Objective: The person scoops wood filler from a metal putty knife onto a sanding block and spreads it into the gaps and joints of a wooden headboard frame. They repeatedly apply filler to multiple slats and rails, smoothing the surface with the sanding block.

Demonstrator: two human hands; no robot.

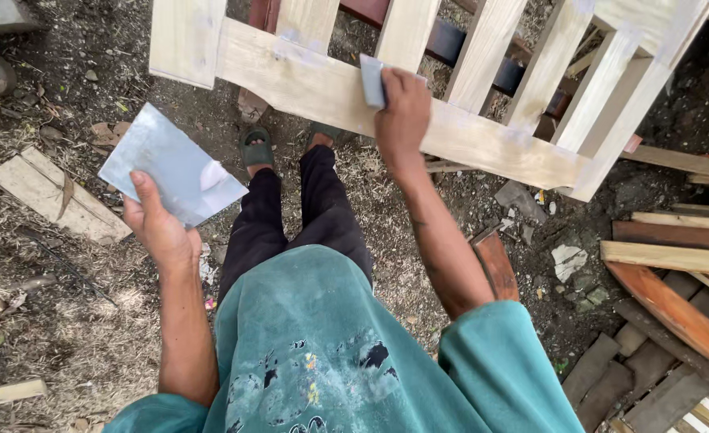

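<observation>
Head view, looking straight down over a teal shirt [322, 345] and dark trousers [290, 216] to feet in green sandals [256, 149] on bare dirt ground [74, 321]. No containers were seen in view. Right hand [402, 112] was clenched around a small grey sanding pad [372, 80], fingers curled over its top, pressing it flat against the long horizontal rail [322, 88] of a pale wooden slatted frame [482, 64]; contact point sat near the middle of that rail, between two upright slats. The frame stood tilted across the top of the view, its lower right corner near a heap of loose planks [675, 265]. Left hand [158, 228] was raised well apart from the frame, toward the left side, gripping one corner of a grey sheet of sandpaper [170, 168] between thumb and fingers; the sheet stood out flat above the hand, with a small torn or folded spot near its lower right edge. Scrap boards [46, 196] lay on the ground at the left edge, just beside the sheet in the picture. Wood chips and debris were scattered over the ground around the feet.
</observation>
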